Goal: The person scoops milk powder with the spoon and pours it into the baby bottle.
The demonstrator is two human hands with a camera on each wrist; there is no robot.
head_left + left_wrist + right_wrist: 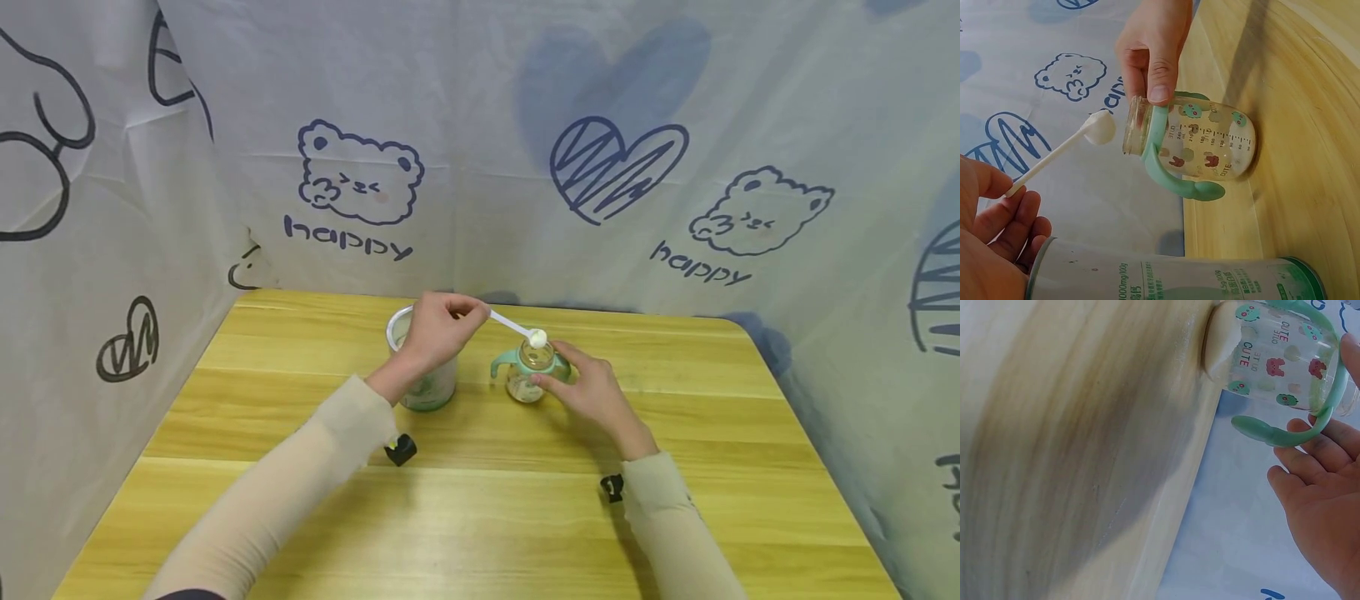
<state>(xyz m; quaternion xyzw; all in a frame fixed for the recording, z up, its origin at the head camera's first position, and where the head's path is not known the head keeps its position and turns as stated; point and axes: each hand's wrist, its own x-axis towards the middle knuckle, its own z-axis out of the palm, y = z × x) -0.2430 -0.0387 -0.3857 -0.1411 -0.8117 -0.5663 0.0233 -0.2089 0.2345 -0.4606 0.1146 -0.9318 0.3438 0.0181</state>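
My left hand (442, 329) pinches the thin handle of a white measuring scoop (1047, 161). Pale powder heaps in the scoop's bowl, just above the open mouth of a clear baby bottle (525, 387). The bottle stands upright on the table, printed with small animal faces and fitted with a green two-handled ring (1157, 134). My right hand (592, 387) grips it around the neck and ring, thumb on the near side. In the right wrist view, whitish contents lie at the bottle's bottom (1221, 340). Below my left hand stands a tall powder can (432, 390), open at the top.
The wooden table (487, 533) ends at a hanging cloth (480, 167) behind it, printed with bears and hearts. Small black devices (401, 450) show by both wrists. The can stands left of the bottle, with a gap between them.
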